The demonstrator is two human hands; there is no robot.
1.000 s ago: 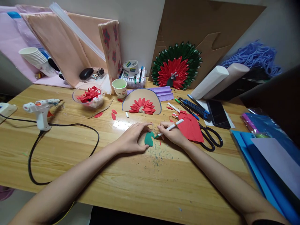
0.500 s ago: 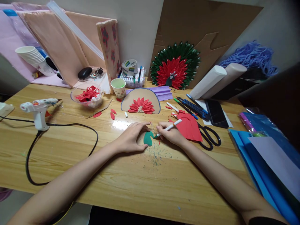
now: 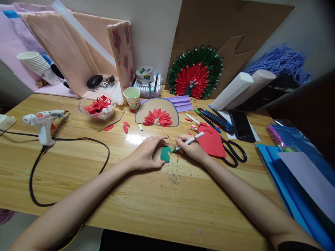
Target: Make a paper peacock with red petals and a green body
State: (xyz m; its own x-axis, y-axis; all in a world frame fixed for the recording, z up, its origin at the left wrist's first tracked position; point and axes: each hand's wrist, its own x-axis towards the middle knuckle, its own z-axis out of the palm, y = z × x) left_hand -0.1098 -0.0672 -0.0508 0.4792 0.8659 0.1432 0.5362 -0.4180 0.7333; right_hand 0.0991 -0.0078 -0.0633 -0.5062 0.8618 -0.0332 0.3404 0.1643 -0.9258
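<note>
A small green paper shape (image 3: pixel 165 154) lies on the wooden table (image 3: pixel 146 205), near its middle. My left hand (image 3: pixel 146 153) rests on the table with fingers curved around the shape's left and top edges, holding it down. My right hand (image 3: pixel 192 148) grips a white marker (image 3: pixel 188 142) like a pen, its tip touching the right edge of the green shape. Green ink marks dot the wood just below.
Red paper (image 3: pixel 212 141) and black scissors (image 3: pixel 234 151) lie right of my right hand. A half-round card with red petals (image 3: pixel 157 113), a paper cup (image 3: pixel 132 97), a bowl of red scraps (image 3: pixel 98 105), a glue gun (image 3: pixel 43 120) with cord, pens (image 3: pixel 213 118), a phone (image 3: pixel 242 126) and blue sheets (image 3: pixel 295 174) surround.
Almost nothing has moved; my right hand and the marker shifted very slightly at the green shape's edge, and my left hand stayed put.
</note>
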